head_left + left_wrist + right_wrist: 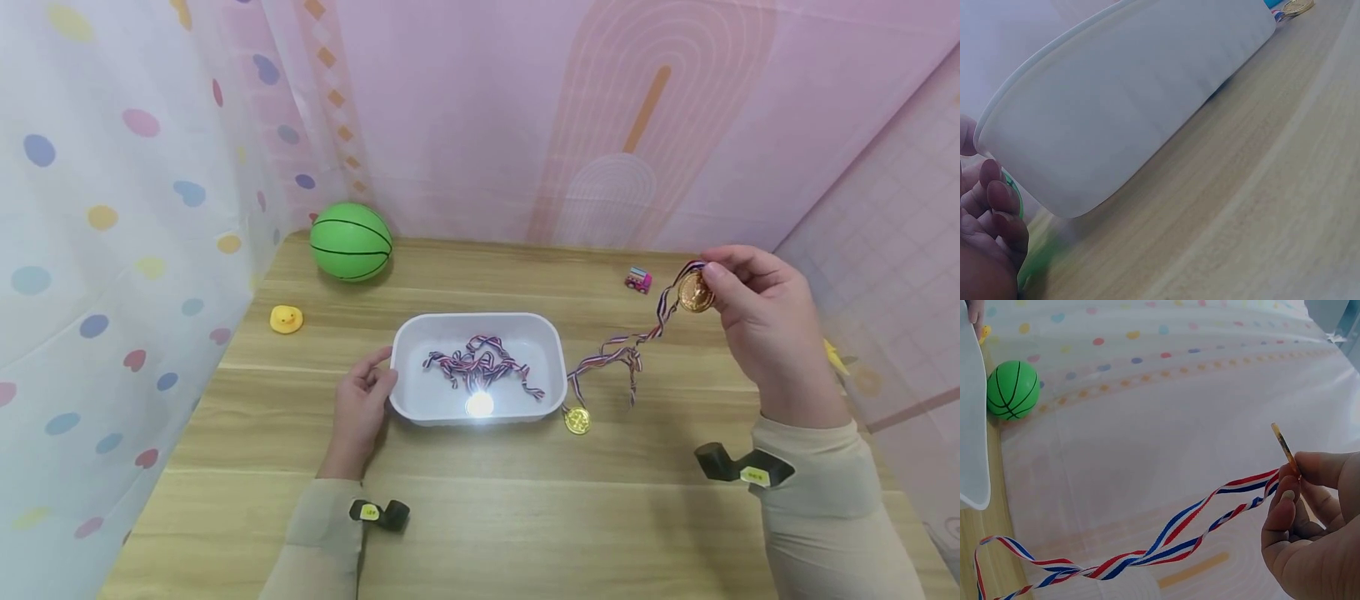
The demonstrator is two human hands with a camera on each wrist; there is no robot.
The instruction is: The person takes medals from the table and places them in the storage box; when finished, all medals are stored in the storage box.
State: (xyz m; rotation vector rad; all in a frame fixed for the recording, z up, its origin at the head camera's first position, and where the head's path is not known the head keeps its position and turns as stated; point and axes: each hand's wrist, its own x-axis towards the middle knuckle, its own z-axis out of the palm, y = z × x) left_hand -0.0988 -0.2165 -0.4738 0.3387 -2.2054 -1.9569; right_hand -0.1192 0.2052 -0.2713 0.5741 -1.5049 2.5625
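My right hand pinches a gold medal between thumb and fingers, raised above the right side of the table. Its red, white and blue ribbon trails twisted down toward the tub. Beside the tub's right end, a second gold medal lies on the table near the ribbons. The white tub stands in the middle, with several tangled striped ribbons inside and a bright glare at its front. At the tub's left end, my left hand grips the rim, its other fingers curled below in the left wrist view.
A green ball sits at the back left, with a yellow toy duck in front of it. Toward the back right is a small pink toy vehicle. Patterned curtains hang behind the wooden table and along both sides.
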